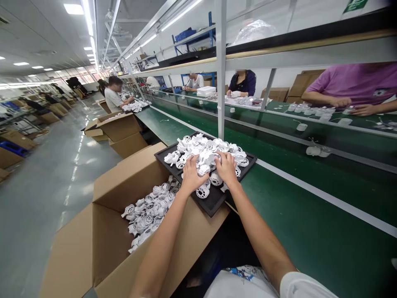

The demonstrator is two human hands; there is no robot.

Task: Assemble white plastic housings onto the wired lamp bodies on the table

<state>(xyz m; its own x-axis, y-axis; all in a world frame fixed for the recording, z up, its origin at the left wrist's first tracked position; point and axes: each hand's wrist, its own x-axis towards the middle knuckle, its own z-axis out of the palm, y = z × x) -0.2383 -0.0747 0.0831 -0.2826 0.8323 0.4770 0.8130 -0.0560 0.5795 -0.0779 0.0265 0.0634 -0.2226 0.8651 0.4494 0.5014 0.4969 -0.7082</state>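
Observation:
A black tray (214, 200) sits at the near edge of the green conveyor bench, heaped with several small white perforated plastic parts (204, 151). My left hand (191, 173) and my right hand (226, 167) lie side by side on the near side of the heap, fingers curled down over the parts. Each hand presses on or grips parts; what lies under the fingers is hidden. Left of the tray, an open cardboard box (118, 190) holds more of the same white parts (149, 211).
The green conveyor (310, 207) runs away to the back, with a metal upright (221, 74) just behind the tray. Other people work across and along the line, one in a purple shirt (356, 82). More cardboard boxes (116, 128) stand along the aisle at left.

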